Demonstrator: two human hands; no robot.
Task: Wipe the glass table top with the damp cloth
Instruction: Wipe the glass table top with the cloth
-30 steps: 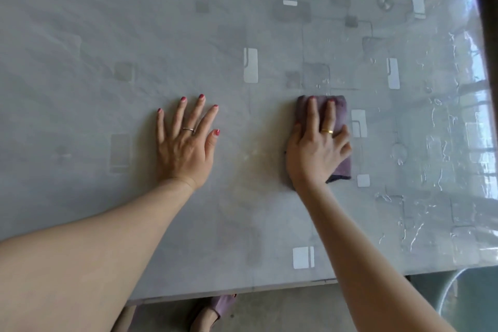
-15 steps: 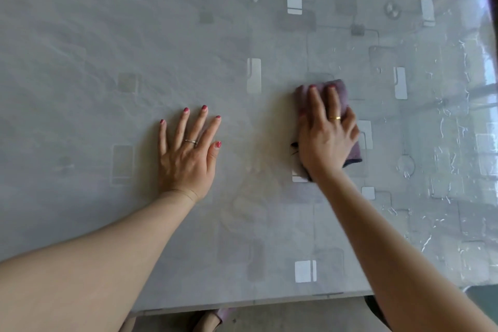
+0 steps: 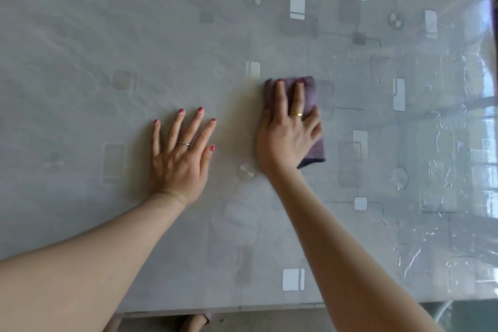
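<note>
fingers of the right hand [image 3: 289, 135] press flat on the folded purple cloth [image 3: 310, 94] mid-frame; left hand [image 3: 179, 159] lies spread on the grey glass table top [image 3: 80, 35].

Foot [image 3: 192, 324] in slipper under table edge (floor [image 3: 269, 321] grey).

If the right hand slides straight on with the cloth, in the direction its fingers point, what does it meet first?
Nothing, it seems. The right hand presses the cloth flat, fingers pointing to the far edge. Ahead lies only bare table top with printed patterns, as far as the picture shows.
</note>
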